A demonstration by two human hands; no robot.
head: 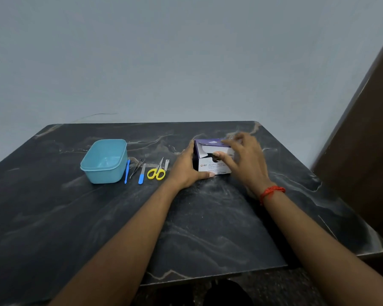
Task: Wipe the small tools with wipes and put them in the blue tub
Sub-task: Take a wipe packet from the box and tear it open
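Head view is all that's given, so everything gets placed off the blue tub (104, 176). The step in hand looks like getting a wipe out of the swab box (208, 168), which is parked well to the right of the tub on the dark marbled table (208, 217). The left hand (186, 166) is wrapped round the box's left side, with the thumb laid along the bottom front edge. That's a good brace, and it's best kept there so the box isn't dragged when a wipe is pulled. The right hand (245, 160) is blurred at the torn opening with the thumb at the gap; whether a wipe is actually pinched can't be told. One packet should be drawn straight out, slowly, so a clump isn't brought along.

The tools are laid in a neat row just right of the tub, between it and the box, and none is held:
- a blue stick (127, 171), just beside the tub wall
- tweezers (137, 167)
- a blue-handled file (142, 174)
- yellow scissors (157, 173)
- a nail clipper (166, 164), farthest from the tub

All are thin and light, and the steel ones will probably be slippery once wiped. The tub is open-topped, so drops should be easy.
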